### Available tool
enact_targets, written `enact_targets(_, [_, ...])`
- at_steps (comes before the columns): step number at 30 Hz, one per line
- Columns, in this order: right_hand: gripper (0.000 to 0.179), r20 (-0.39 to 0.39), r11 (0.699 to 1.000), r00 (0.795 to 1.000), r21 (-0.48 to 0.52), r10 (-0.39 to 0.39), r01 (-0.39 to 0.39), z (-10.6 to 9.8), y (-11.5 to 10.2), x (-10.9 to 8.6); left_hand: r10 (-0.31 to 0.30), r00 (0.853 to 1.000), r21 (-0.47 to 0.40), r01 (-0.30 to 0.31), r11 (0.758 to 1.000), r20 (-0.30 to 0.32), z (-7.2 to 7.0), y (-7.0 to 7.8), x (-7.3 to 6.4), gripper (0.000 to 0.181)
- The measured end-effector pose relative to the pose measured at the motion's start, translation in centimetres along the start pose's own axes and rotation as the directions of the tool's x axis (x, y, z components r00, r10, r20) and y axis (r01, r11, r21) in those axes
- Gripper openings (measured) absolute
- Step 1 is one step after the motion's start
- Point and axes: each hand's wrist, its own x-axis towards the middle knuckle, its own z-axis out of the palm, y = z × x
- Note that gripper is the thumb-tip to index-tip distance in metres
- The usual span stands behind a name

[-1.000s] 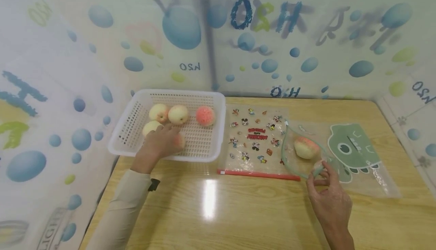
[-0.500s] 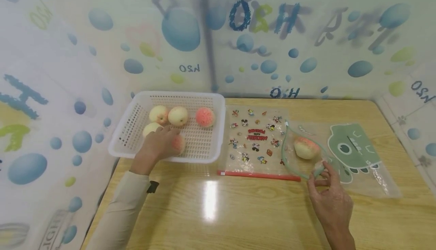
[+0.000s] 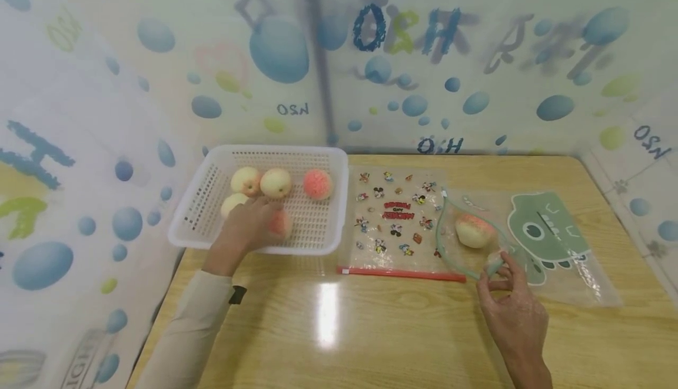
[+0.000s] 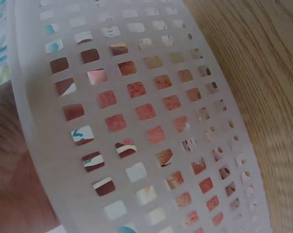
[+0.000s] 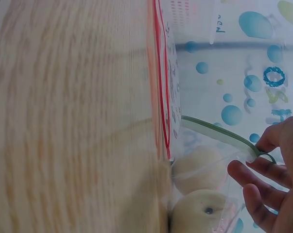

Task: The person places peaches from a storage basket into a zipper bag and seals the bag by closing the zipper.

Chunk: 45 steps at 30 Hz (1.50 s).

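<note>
In the head view my left hand [image 3: 246,227] reaches into a white plastic basket [image 3: 341,200]. Its fingers curl over a pink-blushed peach [image 3: 279,224] at the near side; the thumb is hidden. Through the basket's holes, the left wrist view shows mottled red fruit skin [image 4: 146,111]. My right hand [image 3: 514,306] pinches the green zip edge [image 5: 224,131] of a clear bag printed with a green dinosaur [image 3: 551,230], holding its mouth apart. A pale peach with a pink top [image 3: 475,231] lies inside that bag; two pale rounded fruit shapes [image 5: 199,208] show through the plastic in the right wrist view.
Several more peaches [image 3: 276,183] sit in the basket, with a redder one [image 3: 318,184] at its right. Between basket and dinosaur bag lies a flat clear bag with cartoon prints [image 3: 397,224] and a red slider strip [image 3: 402,274]. A patterned wall [image 3: 413,71] borders the wooden table [image 3: 392,336].
The peach under my left hand has shifted slightly to the right within the basket. My right hand stays at the bag's edge. The head view has tilted slightly.
</note>
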Motion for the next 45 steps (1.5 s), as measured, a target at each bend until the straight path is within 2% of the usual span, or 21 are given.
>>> enact_targets(3, [0.049, -0.002, 1.0, 1.0, -0.001, -0.001, 0.001, 0.0, 0.0, 0.0, 0.04, 0.997, 0.017, -0.039, 0.999, -0.067, 0.1, 0.2, 0.0, 0.051])
enact_targets(6, [0.049, -0.005, 1.0, 1.0, -0.001, -0.002, 0.002, 0.0, 0.0, 0.0, 0.085, 0.988, 0.03, -0.082, 0.996, -0.13, 0.1, 0.5, 0.2, 0.054])
enact_targets(12, [0.05, -0.001, 1.0, 1.0, 0.002, -0.003, 0.003, 0.0, 0.0, 0.0, 0.141, 0.967, -0.004, -0.145, 0.989, -0.211, 0.1, 1.2, 0.6, 0.064])
enact_targets(22, [0.05, 0.004, 1.0, 1.0, -0.001, -0.006, 0.006, 0.1, 0.0, 0.0, 0.178, 0.947, -0.017, -0.19, 0.982, -0.267, 0.1, 3.0, 0.7, 0.063])
enact_targets(31, [0.05, -0.009, 1.0, 1.0, -0.007, -0.012, 0.012, 0.1, 0.1, 0.0, 0.244, 0.912, 0.031, -0.247, 0.968, -0.33, 0.0, 4.3, 1.1, 0.065])
enact_targets(36, [0.05, -0.005, 1.0, 1.0, -0.008, -0.011, 0.011, 0.0, 0.1, 0.0, 0.261, 0.895, 0.056, -0.259, 0.964, -0.362, -0.1, 5.0, 1.3, 0.065])
enact_targets(38, [0.05, -0.004, 1.0, 1.0, -0.007, -0.014, 0.014, 0.0, 0.1, 0.0, 0.268, 0.882, 0.059, -0.266, 0.962, -0.388, -0.1, 5.2, 1.4, 0.065])
enact_targets(40, [0.05, -0.003, 1.0, 1.0, -0.002, -0.015, 0.015, 0.0, 0.1, 0.0, 0.284, 0.86, 0.064, -0.284, 0.957, -0.424, 0.0, 5.5, 1.5, 0.064])
enact_targets(42, [0.05, -0.003, 1.0, 1.0, 0.0, -0.015, 0.015, 0.0, 0.2, 0.0, 0.307, 0.83, 0.069, -0.312, 0.948, -0.466, 0.1, 5.7, 1.7, 0.062])
enact_targets(45, [0.05, -0.004, 1.0, 1.0, -0.001, -0.015, 0.015, 0.1, 0.2, 0.0, 0.338, 0.777, 0.076, -0.353, 0.932, -0.531, 0.2, 6.1, 2.0, 0.06])
